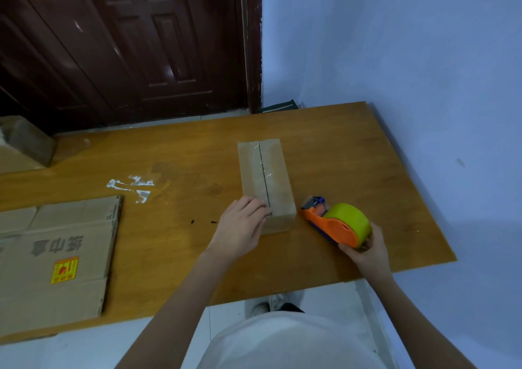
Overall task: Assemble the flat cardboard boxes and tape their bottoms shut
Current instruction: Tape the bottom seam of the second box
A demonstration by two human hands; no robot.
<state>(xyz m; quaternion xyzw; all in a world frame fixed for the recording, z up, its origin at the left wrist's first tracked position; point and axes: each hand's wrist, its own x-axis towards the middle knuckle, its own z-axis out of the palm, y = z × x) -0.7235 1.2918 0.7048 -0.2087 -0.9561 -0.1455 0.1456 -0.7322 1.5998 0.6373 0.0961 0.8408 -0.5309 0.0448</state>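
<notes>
while hands [243,224] [364,248] work, flattened cardboard [56,255] lies left, perhaps stacked.

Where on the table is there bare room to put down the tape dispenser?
Bare wood lies between the small box and the wall-side table edge, beyond the tape dispenser in the right hand. More lies between the box and the flat cardboard. It is crowded at the box's near end, where the left hand presses.
</notes>
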